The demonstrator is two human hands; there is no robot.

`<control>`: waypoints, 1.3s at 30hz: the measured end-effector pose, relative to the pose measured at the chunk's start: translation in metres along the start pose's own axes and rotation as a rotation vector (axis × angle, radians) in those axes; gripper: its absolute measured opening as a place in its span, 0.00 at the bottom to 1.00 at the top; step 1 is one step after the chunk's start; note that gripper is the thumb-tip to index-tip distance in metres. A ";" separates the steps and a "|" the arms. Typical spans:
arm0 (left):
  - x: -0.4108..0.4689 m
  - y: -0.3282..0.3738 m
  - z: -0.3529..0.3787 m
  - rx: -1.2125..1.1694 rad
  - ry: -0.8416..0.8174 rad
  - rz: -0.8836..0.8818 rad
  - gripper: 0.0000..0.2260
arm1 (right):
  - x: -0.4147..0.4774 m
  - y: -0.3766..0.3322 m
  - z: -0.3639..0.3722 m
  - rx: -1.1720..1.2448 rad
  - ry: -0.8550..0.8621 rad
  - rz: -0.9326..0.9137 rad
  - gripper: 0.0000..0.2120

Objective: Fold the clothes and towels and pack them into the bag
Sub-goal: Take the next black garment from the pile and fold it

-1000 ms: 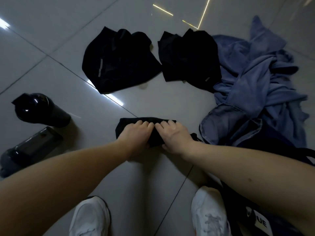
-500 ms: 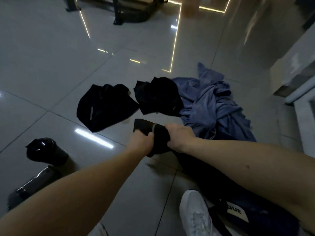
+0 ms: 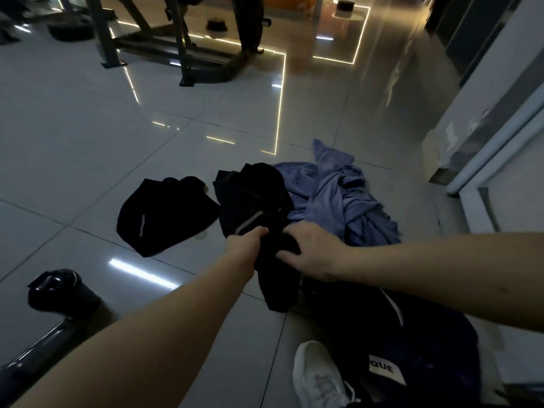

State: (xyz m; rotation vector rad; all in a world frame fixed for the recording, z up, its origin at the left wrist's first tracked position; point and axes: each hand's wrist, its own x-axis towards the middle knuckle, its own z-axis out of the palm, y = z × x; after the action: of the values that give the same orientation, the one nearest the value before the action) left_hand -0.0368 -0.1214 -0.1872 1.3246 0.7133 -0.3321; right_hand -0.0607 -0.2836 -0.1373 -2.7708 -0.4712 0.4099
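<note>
a dim view from the head looks down on a glossy tiled floor (image 3: pixel 88 172). a folded black garment (image 3: pixel 275 284) is held low over the middle of the floor, between both hands. the left grip (image 3: pixel 247 240) is curled round its left end, beside a pale reflective strip (image 3: pixel 250 225). the right grip (image 3: pixel 312 251) is closed on its right side, with cloth pinched between thumb and fingers. the lower end of the bundle hangs loose; whether it touches the floor cannot be told.

the bag (image 3: pixel 412 343), dark navy with a white label (image 3: pixel 385 371), lies slumped under the right forearm, toward the floor's near right corner. its opening cannot be made out.

the step in hand is judged to be the carrying of the folded piece to the bag. it would be done best with the folds kept pressed together, the hanging end gathered up first, and the bundle laid in flat rather than dropped. the bag's mouth will probably need to be found and held wide by one grip.

the path to the bag is short, down and to the right, past a white shoe (image 3: pixel 318 378). a crumpled blue towel pile (image 3: pixel 338 201) lies just beyond the right grip, against another black piece (image 3: pixel 253 178). a third black piece (image 3: pixel 164 213) lies apart to the left. a black bottle (image 3: pixel 59 290) and a dark oblong object (image 3: pixel 38 348) sit near the left edge, well apart from the bag. the right edge is bounded by a white frame (image 3: pixel 482 169), and equipment legs (image 3: pixel 182 48) stand at the far edge.
</note>
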 end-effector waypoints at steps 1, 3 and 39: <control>-0.003 0.003 0.003 0.006 -0.042 0.038 0.24 | -0.004 0.008 -0.010 0.050 0.026 0.052 0.27; -0.014 0.007 0.016 0.045 -0.154 0.086 0.18 | -0.009 0.028 -0.027 0.308 0.018 0.242 0.35; -0.039 -0.137 0.206 1.013 -0.811 0.360 0.47 | -0.168 0.232 0.077 1.309 0.408 1.083 0.23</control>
State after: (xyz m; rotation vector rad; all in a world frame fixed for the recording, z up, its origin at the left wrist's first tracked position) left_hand -0.0898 -0.3581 -0.2511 2.0041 -0.4693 -0.9340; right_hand -0.1742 -0.5345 -0.2474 -1.4682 1.0658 0.1947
